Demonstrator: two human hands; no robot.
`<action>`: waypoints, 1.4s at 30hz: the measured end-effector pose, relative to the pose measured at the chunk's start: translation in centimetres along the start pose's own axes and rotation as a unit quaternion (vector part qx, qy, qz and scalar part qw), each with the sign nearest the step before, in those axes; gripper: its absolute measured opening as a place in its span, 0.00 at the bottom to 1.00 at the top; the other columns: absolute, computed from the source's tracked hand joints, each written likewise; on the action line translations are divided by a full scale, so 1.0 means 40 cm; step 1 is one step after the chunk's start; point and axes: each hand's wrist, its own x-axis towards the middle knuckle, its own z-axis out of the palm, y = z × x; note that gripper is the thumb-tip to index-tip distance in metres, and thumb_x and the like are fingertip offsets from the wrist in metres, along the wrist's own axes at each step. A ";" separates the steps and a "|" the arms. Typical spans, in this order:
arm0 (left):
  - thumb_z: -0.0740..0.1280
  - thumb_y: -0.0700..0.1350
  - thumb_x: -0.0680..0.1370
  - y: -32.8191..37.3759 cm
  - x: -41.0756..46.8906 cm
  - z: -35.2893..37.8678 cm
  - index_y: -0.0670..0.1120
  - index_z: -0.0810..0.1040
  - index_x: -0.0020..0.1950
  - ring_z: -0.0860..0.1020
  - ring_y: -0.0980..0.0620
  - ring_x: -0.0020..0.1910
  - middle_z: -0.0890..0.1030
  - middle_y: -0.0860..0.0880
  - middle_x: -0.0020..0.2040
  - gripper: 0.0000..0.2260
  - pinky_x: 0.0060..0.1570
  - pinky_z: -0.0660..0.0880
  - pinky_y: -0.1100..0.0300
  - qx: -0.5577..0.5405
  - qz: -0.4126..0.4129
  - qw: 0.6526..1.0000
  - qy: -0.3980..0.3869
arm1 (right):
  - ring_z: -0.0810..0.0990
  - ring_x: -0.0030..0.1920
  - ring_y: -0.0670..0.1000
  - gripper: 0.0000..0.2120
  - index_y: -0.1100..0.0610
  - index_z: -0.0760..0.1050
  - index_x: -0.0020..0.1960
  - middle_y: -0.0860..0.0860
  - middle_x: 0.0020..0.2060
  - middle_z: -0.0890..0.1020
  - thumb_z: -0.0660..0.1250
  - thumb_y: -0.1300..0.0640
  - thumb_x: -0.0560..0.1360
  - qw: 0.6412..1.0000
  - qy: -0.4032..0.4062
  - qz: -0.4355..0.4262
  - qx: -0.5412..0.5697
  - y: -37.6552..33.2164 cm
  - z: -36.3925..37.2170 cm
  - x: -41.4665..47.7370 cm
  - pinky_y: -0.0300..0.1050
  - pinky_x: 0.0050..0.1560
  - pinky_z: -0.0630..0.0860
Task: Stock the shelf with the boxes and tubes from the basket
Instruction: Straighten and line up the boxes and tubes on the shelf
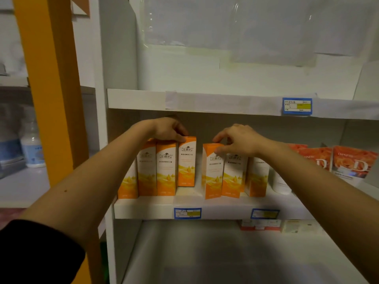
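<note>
Several tall orange-and-white boxes stand upright on the middle shelf in two groups with a gap between them. My left hand rests on the tops of the left group, fingers gripping the top of the rightmost box there, which stands a little further back. My right hand pinches the top of the leftmost box of the right group, which is slightly turned. No basket or tubes are in view.
Orange-red packets and a white bottle stand further right on the same shelf. The upper shelf carries a blue price tag. Small boxes sit at the back right of the lower shelf. An orange post stands left.
</note>
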 end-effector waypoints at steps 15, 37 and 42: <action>0.57 0.48 0.80 -0.003 -0.004 -0.003 0.48 0.70 0.68 0.70 0.47 0.67 0.72 0.47 0.69 0.17 0.69 0.66 0.51 0.014 0.001 0.999 0.035 | 0.73 0.60 0.52 0.17 0.52 0.71 0.62 0.52 0.60 0.76 0.63 0.48 0.75 0.999 -0.012 -0.029 0.009 -0.066 0.006 0.032 0.51 0.63 0.68; 0.55 0.49 0.81 0.004 -0.010 -0.007 0.44 0.70 0.68 0.71 0.47 0.66 0.73 0.45 0.68 0.18 0.66 0.65 0.54 0.001 0.054 0.997 0.061 | 0.76 0.56 0.52 0.14 0.51 0.74 0.59 0.50 0.57 0.78 0.64 0.48 0.74 0.993 0.083 -0.007 0.078 -0.124 0.025 0.047 0.46 0.48 0.71; 0.55 0.48 0.81 0.049 0.011 0.012 0.44 0.69 0.69 0.69 0.48 0.68 0.71 0.46 0.69 0.18 0.67 0.63 0.56 0.002 0.081 0.995 0.064 | 0.75 0.61 0.54 0.14 0.50 0.73 0.62 0.51 0.62 0.77 0.57 0.58 0.78 0.993 0.089 0.053 0.063 -0.037 -0.019 -0.007 0.52 0.58 0.74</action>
